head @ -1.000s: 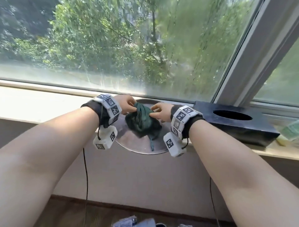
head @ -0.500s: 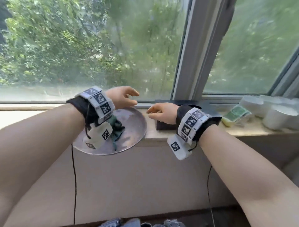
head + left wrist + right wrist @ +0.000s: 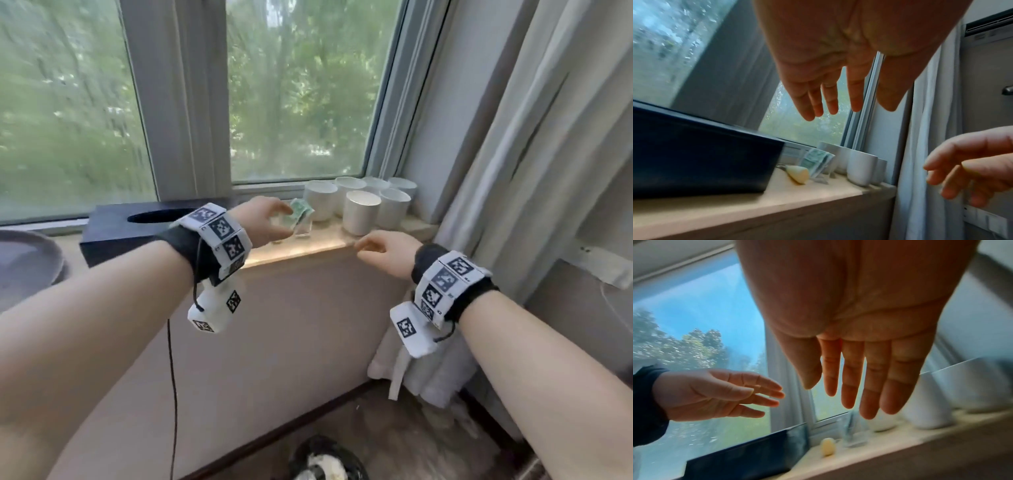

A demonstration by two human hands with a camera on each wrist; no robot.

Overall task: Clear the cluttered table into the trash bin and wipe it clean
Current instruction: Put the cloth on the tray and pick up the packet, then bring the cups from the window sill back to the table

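Hovering open, left hand (image 3: 263, 219) nears green packet (image 3: 300, 213), its print unreadable.

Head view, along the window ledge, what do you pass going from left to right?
Round tray → black tissue box → left hand → green packet → white cups → curtain.

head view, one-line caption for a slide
Both open hands, left and right, reach toward green packets beside white cups on the windowsill.
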